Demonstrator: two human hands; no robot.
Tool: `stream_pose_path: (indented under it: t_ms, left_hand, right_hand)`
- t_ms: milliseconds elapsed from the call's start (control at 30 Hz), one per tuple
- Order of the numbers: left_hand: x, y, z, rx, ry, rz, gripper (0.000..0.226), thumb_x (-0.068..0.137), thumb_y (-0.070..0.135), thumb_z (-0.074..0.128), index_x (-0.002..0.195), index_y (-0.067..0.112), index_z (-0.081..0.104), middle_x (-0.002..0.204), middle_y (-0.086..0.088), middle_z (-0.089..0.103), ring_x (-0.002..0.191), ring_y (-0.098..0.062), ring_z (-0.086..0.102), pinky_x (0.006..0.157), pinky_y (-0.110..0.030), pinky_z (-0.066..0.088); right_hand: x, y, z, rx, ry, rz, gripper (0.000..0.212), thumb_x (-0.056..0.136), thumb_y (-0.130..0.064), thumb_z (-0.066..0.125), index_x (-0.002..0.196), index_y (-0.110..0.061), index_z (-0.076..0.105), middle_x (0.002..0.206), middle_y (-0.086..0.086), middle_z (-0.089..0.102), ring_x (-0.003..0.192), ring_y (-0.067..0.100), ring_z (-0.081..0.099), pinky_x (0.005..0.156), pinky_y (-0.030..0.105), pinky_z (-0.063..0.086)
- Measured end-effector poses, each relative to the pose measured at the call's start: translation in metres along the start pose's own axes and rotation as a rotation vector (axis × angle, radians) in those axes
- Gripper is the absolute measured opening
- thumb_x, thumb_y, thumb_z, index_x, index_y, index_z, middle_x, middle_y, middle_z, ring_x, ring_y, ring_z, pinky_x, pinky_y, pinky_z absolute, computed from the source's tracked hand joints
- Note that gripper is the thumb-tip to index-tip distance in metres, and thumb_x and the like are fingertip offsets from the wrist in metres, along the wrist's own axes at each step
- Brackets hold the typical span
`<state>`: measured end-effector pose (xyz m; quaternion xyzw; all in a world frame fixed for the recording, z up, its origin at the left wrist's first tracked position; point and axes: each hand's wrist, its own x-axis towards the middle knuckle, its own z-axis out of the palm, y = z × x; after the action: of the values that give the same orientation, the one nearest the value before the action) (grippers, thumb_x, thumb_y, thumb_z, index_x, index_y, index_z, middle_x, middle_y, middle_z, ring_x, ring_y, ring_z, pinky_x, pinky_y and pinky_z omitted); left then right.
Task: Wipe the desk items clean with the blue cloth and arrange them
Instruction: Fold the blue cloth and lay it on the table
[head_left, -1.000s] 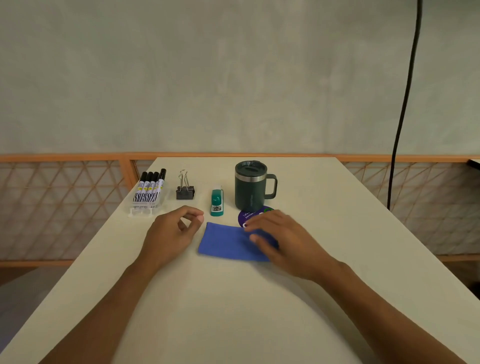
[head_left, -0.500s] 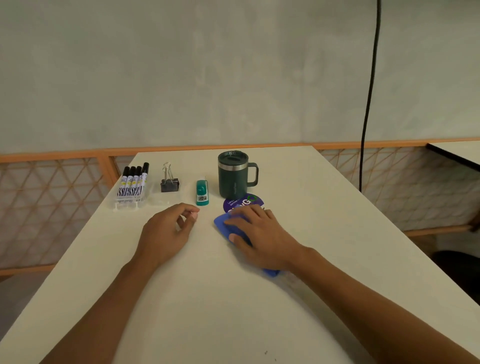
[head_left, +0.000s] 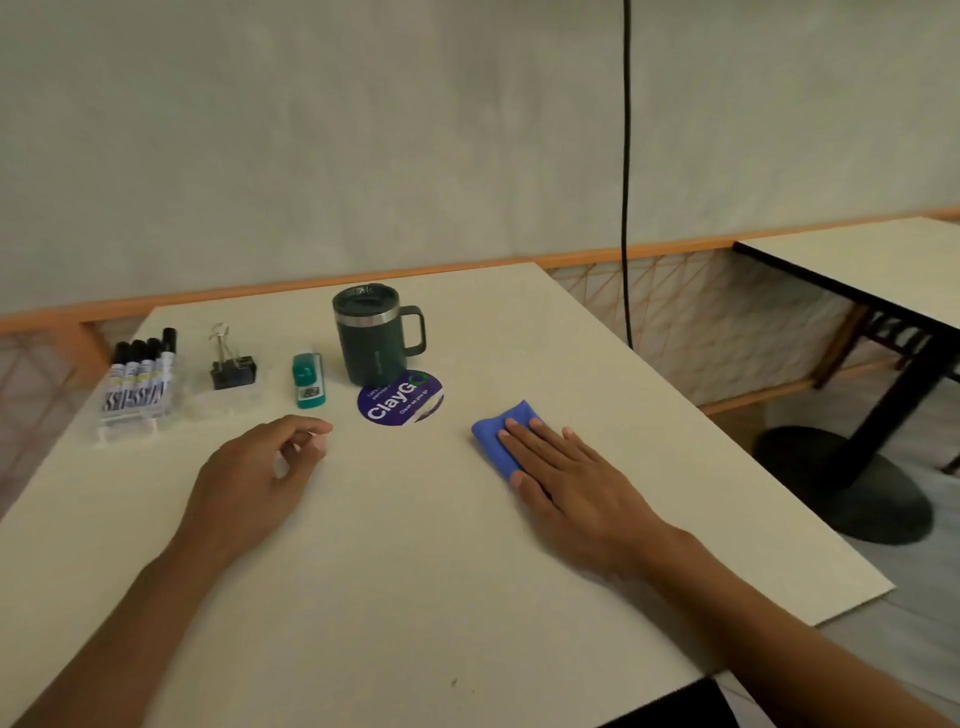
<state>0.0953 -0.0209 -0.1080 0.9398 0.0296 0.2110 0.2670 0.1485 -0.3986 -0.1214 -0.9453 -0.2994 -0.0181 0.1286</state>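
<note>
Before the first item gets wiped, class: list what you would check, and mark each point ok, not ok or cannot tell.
1. The cloth gripped for wiping: not ok; the right hand presses it flat on the table, fingers straight.
2. The left hand free to lift an item: ok; loosely curled, holding nothing.
3. The mug upright, lid on: ok.
4. The markers, clip and mug apart from each other: ok.
5. The cloth clean: cannot tell.
</note>
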Motion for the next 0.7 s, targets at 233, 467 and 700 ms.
stream_pose_path:
  t_ms: [233, 467, 700]
  left_hand:
    - [0.006, 0.025, 0.020, -0.006, -0.077, 0.073, 0.024, 0.102, 0.041, 0.061, 0.125, 0.042, 0.067, 0.105, 0.009, 0.070, 0.093, -0.015, 0.064, 0.086, -0.042, 0.056]
    - [0.022, -0.044, 0.050, -0.119, -0.069, 0.001, 0.037, 0.099, 0.071, 0.054, 0.123, 0.049, 0.072, 0.104, 0.015, 0.073, 0.093, -0.015, 0.064, 0.087, -0.036, 0.051]
    - [0.024, -0.029, 0.049, -0.062, -0.074, 0.038, 0.028, 0.103, 0.054, 0.060, 0.126, 0.044, 0.071, 0.103, 0.016, 0.069, 0.091, -0.019, 0.062, 0.088, -0.045, 0.052]
  right_hand:
    - [-0.077, 0.069, -0.034, 0.033, 0.027, 0.241, 0.057, 0.114, -0.058, 0.018, 0.169, -0.047, 0.009, 0.175, -0.028, -0.001, 0.159, -0.009, -0.013, 0.135, 0.033, -0.004]
    - [-0.122, 0.099, -0.057, 0.071, 0.023, 0.337, 0.059, 0.113, -0.059, 0.019, 0.169, -0.044, 0.010, 0.175, -0.025, 0.001, 0.160, -0.008, -0.012, 0.134, 0.031, -0.005]
    - [-0.118, 0.105, -0.063, 0.097, 0.004, 0.273, 0.058, 0.114, -0.058, 0.022, 0.169, -0.044, 0.013, 0.175, -0.028, 0.003, 0.157, -0.013, -0.013, 0.123, 0.014, -0.014]
